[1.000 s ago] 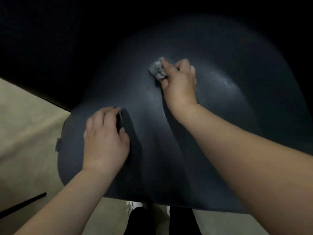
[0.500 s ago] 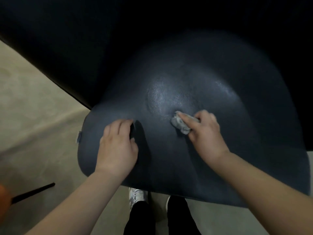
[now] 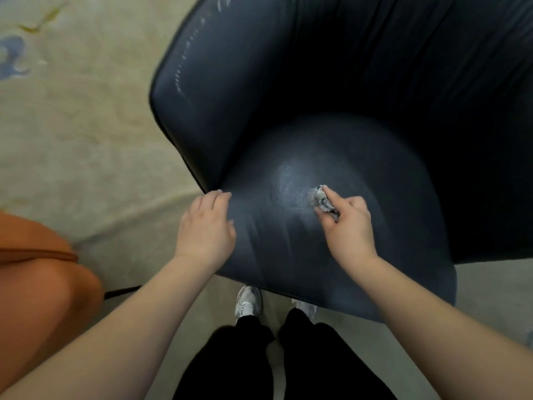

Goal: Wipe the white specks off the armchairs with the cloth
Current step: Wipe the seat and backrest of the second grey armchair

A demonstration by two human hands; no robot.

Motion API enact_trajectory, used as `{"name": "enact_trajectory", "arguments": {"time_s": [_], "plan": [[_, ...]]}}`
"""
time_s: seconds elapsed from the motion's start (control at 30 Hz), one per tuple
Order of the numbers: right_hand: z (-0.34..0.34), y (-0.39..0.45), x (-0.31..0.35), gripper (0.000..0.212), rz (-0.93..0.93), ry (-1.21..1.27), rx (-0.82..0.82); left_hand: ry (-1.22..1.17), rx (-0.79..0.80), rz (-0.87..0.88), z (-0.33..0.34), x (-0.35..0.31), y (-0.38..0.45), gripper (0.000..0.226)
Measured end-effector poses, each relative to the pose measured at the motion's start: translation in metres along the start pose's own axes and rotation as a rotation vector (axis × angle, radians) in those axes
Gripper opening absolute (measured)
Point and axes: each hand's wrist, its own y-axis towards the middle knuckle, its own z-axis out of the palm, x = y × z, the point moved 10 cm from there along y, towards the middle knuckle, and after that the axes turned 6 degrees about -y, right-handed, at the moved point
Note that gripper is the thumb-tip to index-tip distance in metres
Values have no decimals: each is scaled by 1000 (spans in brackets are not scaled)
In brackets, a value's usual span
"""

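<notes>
**Small cloth, specks left on the arm**

The right hand (image 3: 347, 223) pinches a crumpled grey cloth (image 3: 322, 201) and presses it on the middle of the dark armchair (image 3: 360, 82) seat, beside a pale, hazy patch. The left hand (image 3: 205, 230) lies with fingers relaxed on the seat's left edge, gripping nothing. White specks (image 3: 187, 64) run along the chair's left arm, well apart from the cloth.

Risks, as I judge them: the wad is so small that fingertips may rub the seat instead, smearing residue into haze. A loaded cloth could spread specks. The arm's streaks could be missed. An orange chair (image 3: 37, 269) stands near left.
</notes>
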Motion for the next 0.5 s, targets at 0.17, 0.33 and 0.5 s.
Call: {"name": "enact_trajectory", "arguments": {"time_s": [0.17,0.33,0.5], "plan": [[-39,-18,41,42,26,61,3,16,-7,-13,-54,5,-21,58],[-45,-27,85,43,83,114,-37,38,27,7,-97,29,-15,59],[-26,-30,141,44,160,169,-119,52,40,95,-149,70,18,60]]}}
